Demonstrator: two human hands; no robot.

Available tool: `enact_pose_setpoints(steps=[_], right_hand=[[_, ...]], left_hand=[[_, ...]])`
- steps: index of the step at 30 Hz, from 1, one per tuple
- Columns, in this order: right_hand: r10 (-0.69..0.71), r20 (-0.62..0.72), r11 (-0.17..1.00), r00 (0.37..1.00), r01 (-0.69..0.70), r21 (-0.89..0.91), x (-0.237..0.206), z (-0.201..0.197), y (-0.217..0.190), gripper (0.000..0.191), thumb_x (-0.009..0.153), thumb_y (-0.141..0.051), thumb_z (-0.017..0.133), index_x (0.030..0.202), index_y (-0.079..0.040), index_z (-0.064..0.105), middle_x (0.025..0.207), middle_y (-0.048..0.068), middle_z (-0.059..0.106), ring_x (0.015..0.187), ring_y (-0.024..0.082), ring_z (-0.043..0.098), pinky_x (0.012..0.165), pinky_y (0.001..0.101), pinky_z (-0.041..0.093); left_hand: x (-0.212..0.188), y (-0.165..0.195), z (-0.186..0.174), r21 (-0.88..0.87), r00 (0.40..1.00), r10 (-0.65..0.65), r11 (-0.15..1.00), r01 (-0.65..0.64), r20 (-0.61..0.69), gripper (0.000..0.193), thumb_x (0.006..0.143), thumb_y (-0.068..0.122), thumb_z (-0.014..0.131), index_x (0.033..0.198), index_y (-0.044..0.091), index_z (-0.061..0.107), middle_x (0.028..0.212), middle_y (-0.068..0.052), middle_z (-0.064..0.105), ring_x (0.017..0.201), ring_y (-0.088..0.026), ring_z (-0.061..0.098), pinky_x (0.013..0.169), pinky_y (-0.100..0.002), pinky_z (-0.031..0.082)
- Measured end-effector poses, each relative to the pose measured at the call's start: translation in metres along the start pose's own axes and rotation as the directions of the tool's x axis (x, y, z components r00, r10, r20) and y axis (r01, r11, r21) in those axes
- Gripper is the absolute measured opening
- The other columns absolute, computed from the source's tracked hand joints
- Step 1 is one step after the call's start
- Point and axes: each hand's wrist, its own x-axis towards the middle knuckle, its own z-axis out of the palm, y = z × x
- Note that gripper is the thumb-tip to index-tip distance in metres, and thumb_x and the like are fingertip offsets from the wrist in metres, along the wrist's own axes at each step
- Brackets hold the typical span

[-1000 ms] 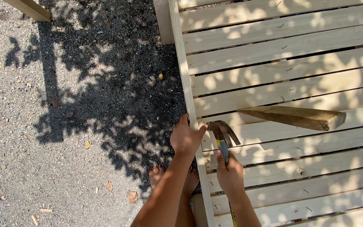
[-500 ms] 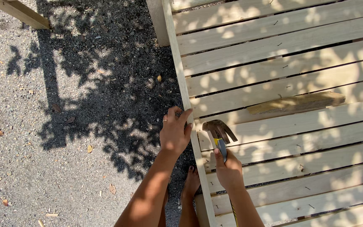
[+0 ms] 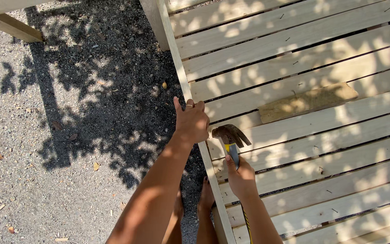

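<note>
Pale wood slats [image 3: 294, 49] | left hand [image 3: 192, 122] fingers clenched on frame edge [image 3: 177, 58] | right hand [image 3: 241, 178] grasping hammer [image 3: 229, 138] | loose block [image 3: 308, 101] on slats

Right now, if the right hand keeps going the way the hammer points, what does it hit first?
The right hand aims the hammer up and slightly left. Its head would probably meet the left hand gripping the side rail first, though depth is unclear.

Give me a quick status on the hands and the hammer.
Left hand gripping the edge of the slatted wooden frame. Right hand shut on the claw hammer, head over a slat. Loose wood block lies clear, to the right.
</note>
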Motion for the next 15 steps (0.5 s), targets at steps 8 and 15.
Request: enact_pose_setpoints(steps=[8, 15], right_hand=[[-0.087, -0.062, 0.996, 0.994, 0.086, -0.019, 0.001, 0.003, 0.005, 0.055, 0.096, -0.057, 0.055, 0.093, -0.003, 0.064, 0.063, 0.01, 0.061, 0.056, 0.021, 0.057, 0.059, 0.0383, 0.05], [0.016, -0.014, 0.999, 1.0, -0.015, 0.041, -0.001, 0.001, 0.003, 0.05, 0.096, -0.055, 0.056, 0.095, -0.006, 0.066, 0.064, 0.007, 0.061, 0.057, 0.018, 0.055, 0.058, 0.0381, 0.049]], left_hand=[[0.0, -0.007, 0.014, -0.05, 0.994, 0.105, 0.993, -0.107, -0.041, 0.007, 0.082, 0.021, 0.074, 0.078, 0.018, 0.079, 0.126, -0.003, 0.052, 0.134, -0.03, 0.041, 0.115, -0.082, 0.004], [-0.003, -0.037, 0.04, -0.362, 0.999, 0.026, 0.932, -0.031, -0.018, 0.015, 0.085, 0.037, 0.077, 0.081, 0.022, 0.077, 0.112, -0.001, 0.048, 0.118, -0.026, 0.042, 0.115, -0.068, 0.018]])
